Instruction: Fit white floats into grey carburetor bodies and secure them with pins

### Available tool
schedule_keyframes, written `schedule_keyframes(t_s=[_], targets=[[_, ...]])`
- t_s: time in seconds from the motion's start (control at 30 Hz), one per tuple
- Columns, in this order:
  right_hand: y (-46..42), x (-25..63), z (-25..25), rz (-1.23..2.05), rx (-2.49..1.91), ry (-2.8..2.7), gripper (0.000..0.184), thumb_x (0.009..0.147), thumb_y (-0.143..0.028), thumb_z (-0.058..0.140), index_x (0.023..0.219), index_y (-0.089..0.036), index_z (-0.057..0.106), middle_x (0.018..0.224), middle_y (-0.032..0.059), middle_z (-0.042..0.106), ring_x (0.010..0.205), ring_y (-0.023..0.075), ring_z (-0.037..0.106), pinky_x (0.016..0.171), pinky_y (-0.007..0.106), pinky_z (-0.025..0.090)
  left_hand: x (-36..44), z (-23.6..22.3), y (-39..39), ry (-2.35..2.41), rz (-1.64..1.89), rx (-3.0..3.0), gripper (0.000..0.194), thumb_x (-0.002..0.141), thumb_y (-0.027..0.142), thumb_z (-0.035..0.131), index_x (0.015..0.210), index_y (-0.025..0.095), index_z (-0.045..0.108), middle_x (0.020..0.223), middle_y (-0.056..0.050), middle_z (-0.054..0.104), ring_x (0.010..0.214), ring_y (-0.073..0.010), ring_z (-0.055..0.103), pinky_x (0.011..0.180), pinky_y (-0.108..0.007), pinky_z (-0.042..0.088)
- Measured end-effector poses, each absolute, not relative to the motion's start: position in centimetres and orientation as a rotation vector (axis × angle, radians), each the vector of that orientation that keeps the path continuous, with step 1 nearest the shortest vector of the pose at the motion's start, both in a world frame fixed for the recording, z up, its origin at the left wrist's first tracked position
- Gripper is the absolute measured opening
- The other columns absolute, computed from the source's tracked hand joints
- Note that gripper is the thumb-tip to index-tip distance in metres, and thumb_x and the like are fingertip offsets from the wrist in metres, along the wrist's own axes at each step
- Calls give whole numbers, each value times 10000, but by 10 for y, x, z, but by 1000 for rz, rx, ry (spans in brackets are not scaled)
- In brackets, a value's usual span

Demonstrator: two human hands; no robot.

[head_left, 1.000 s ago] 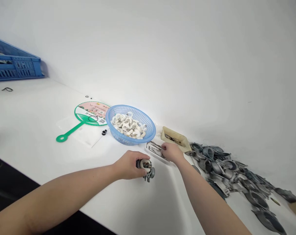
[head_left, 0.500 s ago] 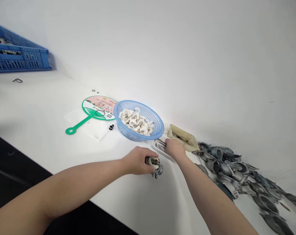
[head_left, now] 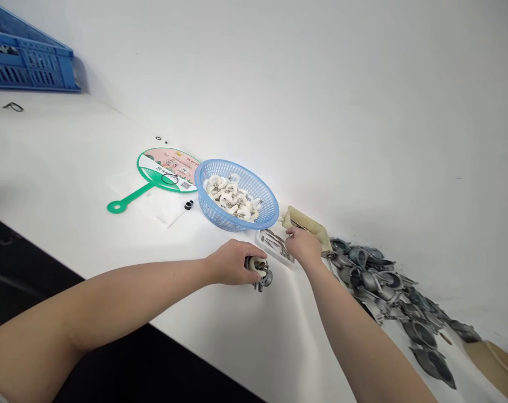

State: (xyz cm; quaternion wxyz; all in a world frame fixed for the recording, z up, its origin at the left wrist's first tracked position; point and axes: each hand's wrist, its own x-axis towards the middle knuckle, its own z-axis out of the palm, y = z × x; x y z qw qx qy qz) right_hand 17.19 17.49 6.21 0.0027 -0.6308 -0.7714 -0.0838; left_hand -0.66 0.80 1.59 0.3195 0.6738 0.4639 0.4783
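- White table (head_left: pixel 81 168) running along a white wall (head_left: pixel 321 106), with a blue crate (head_left: pixel 27 70) at the far end
- left hand (head_left: pixel 231 263): fingers (head_left: pixel 248 258) wrapped around a metal fitting (head_left: pixel 263 277) over the table
- right hand (head_left: pixel 304 247): fingers (head_left: pixel 291 238) at a small tray (head_left: pixel 273 246), grip impossible to tell
- Beside them, a blue basket (head_left: pixel 207 207) of white rings and a heap of grey metal parts (head_left: pixel 371 274)

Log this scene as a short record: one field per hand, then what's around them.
left hands entry: left hand grips a grey metal fitting with a white ring on it
right hands entry: right hand is at the end of a white tray of small metal pieces; any grip is hidden
nearby: blue plastic basket of white rings; beige pouch
rest: pile of grey metal castings; green paddle fan; blue crate
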Motion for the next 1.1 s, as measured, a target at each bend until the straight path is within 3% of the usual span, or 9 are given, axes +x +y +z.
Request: schedule_keyframes(t_s=[0.2,0.37,0.5,0.73,1.1], targets=[[125,196,72,-118,-1834,-2235,237,737,-243,501,866,-200,695,875,36,697,854,200,626,755,269,464,-6,15,9,1244,1239,1774,450,621,270,673,1067,216,652,981,-25,685,831,-181,635,791,-273,512],[48,209,47,315,-1536,-1828,260,687,-395,608,794,-172,689,867,80,694,798,236,637,723,333,506,-5,15,8,1230,1277,1783,450,621,266,671,1064,187,655,1002,-39,678,875,-187,630,821,-272,505],[3,192,28,515,-1442,-1617,255,668,-410,659,771,-178,671,846,80,684,754,229,632,700,332,515,-3,14,7,1245,1299,1777,445,621,256,670,1060,181,655,1004,-43,678,889,-195,627,823,-277,506],[-7,168,22,381,-1402,-1762,168,740,-369,605,729,-213,666,762,45,677,712,218,628,699,330,503,-2,17,6,1235,1323,1757,414,620,241,666,1030,183,664,958,-44,686,836,-192,632,767,-270,514],[-6,165,23,93,-1436,-1853,218,787,-367,560,694,-207,675,678,41,661,652,202,619,643,300,475,-2,18,4,1217,1330,1749,416,614,234,668,1026,170,667,967,-53,683,852,-195,630,780,-278,509]])
